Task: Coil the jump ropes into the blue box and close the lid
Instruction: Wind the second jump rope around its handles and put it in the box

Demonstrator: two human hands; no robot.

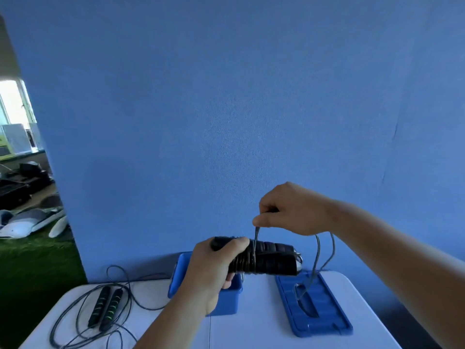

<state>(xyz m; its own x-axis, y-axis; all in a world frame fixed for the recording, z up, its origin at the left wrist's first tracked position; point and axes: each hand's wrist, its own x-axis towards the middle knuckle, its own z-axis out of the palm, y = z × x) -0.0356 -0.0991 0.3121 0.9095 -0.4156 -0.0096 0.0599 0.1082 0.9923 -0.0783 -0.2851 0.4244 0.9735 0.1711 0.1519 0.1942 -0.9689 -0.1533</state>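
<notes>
Item: jump-rope handles [271,259], paired, long axis level, running left to right. My left hand [214,268] has its grip wrapped round their left end. My right hand [294,210] pinches the cord [256,233] just above the wound turns. Blue box [181,273]: open, directly beneath the left grip. Lid [324,313]: below the right grip. Second rope [105,306]: loose, well left of both, on the white table [251,331]. Blue wall [226,122] behind.

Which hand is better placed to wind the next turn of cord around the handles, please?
Right. The right hand pinches the cord just above the handles, with slack hanging beneath it, while the left hand is occupied gripping the handles.
</notes>
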